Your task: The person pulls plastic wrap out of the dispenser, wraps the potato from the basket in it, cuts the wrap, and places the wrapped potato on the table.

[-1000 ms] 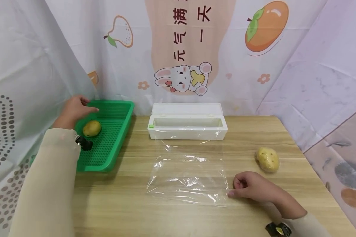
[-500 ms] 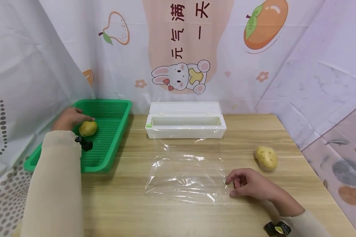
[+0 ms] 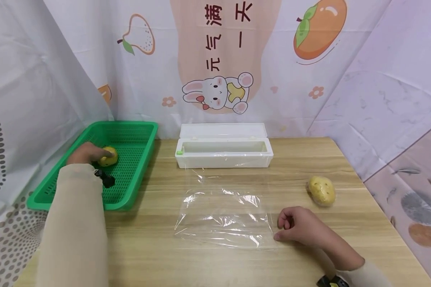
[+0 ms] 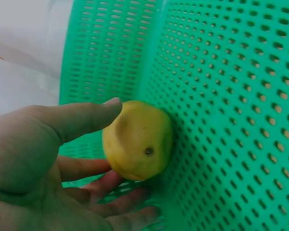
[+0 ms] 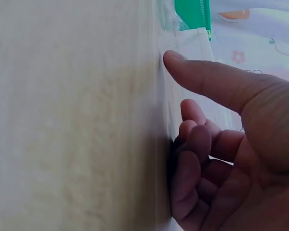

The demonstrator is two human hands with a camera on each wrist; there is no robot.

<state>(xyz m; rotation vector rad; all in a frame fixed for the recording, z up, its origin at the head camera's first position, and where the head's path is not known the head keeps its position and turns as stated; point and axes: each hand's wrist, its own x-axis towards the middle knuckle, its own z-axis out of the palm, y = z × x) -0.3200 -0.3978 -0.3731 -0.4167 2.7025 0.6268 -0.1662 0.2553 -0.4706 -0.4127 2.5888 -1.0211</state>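
A yellow potato [image 3: 109, 156] lies in the green plastic basket [image 3: 138, 173] at the left. My left hand [image 3: 87, 153] is down in the basket at this potato. In the left wrist view the thumb lies at the top of the potato [image 4: 137, 142] and the fingers reach under its lower side. A sheet of clear plastic wrap [image 3: 220, 219] lies spread over the table in front of the white wrap box [image 3: 224, 160]. My right hand [image 3: 301, 227] rests on the table by the wrap's right edge, fingers loosely curled and thumb extended, holding nothing visible.
Another potato [image 3: 322, 191], with a shiny film over it, sits on the wooden table [image 3: 215, 267] at the right. The wrap box stands at the back with its lid [image 3: 224, 130] raised. A printed curtain [image 3: 143, 79] hangs behind the table.
My left hand has come down from above the basket onto the potato. The right hand's fingers spread a little and curled again, staying by the wrap's edge. The head view has shifted slightly.
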